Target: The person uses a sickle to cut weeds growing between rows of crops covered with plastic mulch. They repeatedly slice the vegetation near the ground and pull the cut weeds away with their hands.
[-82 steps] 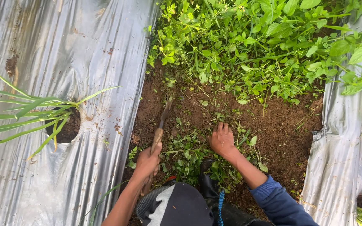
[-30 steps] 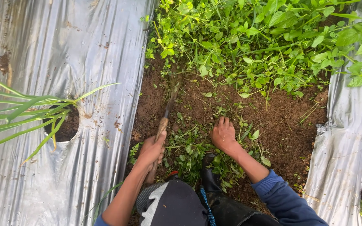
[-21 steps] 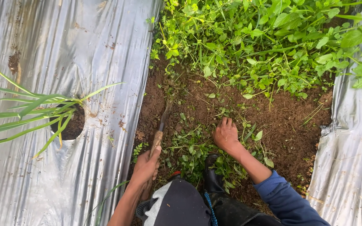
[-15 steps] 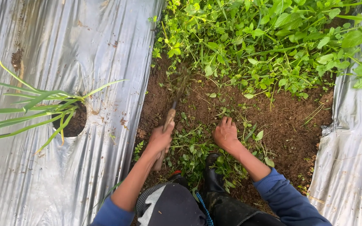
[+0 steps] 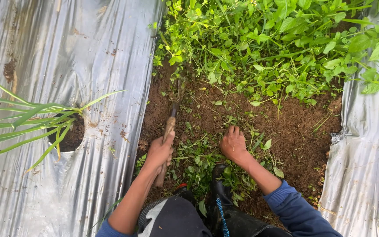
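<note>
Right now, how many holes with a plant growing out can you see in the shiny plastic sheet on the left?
1. The hole is in the left plastic sheet, with a long-leaved plant growing out. More holes may lie outside the picture.

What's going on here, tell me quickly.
A person crouches over a strip of bare soil between two sheets of silver plastic mulch. The left hand grips a wooden-handled digging tool, its blade end pointing into the soil at the edge of the green weeds. The right hand presses flat on the ground among loose cut weeds. A grass-like plant grows from a hole in the left sheet.
</note>
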